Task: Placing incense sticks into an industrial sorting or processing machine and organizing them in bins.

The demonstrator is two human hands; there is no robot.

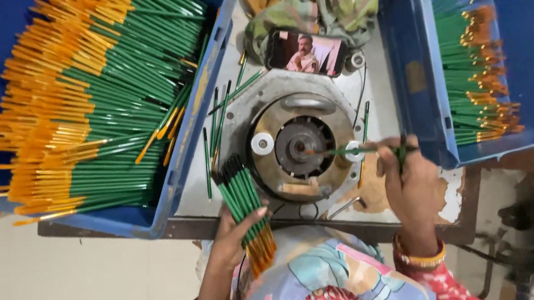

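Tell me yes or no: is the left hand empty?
No, the left hand grips a bundle of green brushes, while the right hand holds a single brush at the round machine.

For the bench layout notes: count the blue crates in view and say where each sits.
2. One blue crate at left, heaped with green brushes; another blue crate at right, holding fewer. Both run past the frame, so others may be hidden.

A worn grey metal table point(233, 207) with a dark front edge and patches of rust and flaked paint serves as the landmark. Below and to its left lies a pale, plain concrete floor point(67, 290). Right of the table the floor is darker, with shadowed metal framework point(513, 238). Light is soft and even.
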